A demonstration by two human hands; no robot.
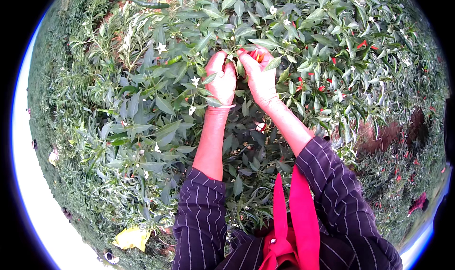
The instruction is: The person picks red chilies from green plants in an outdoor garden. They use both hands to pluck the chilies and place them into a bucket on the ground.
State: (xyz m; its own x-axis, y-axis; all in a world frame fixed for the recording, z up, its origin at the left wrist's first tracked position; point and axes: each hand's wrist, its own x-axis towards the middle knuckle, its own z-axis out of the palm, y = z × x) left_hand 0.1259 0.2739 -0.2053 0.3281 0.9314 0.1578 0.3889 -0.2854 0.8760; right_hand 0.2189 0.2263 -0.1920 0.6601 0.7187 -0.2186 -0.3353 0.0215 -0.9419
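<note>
Both of my hands reach into the top of a chili pepper plant (167, 103) with green leaves and small white flowers. My right hand (261, 76) is curled around red chili peppers (258, 56), which show between its fingers and palm. Close beside it, my left hand (221, 81) has its fingers bent in among the leaves and stems. Leaves cover part of both hands, and whatever lies between the left fingertips is hidden. A pale bangle (227, 106) circles the left wrist.
More red chilies (362, 44) hang on plants to the right. A long green chili (147, 3) shows at upper left. Reddish bare soil (382, 136) lies at right. A yellow bag (132, 238) sits at lower left. A red scarf (304, 206) hangs below my forearms.
</note>
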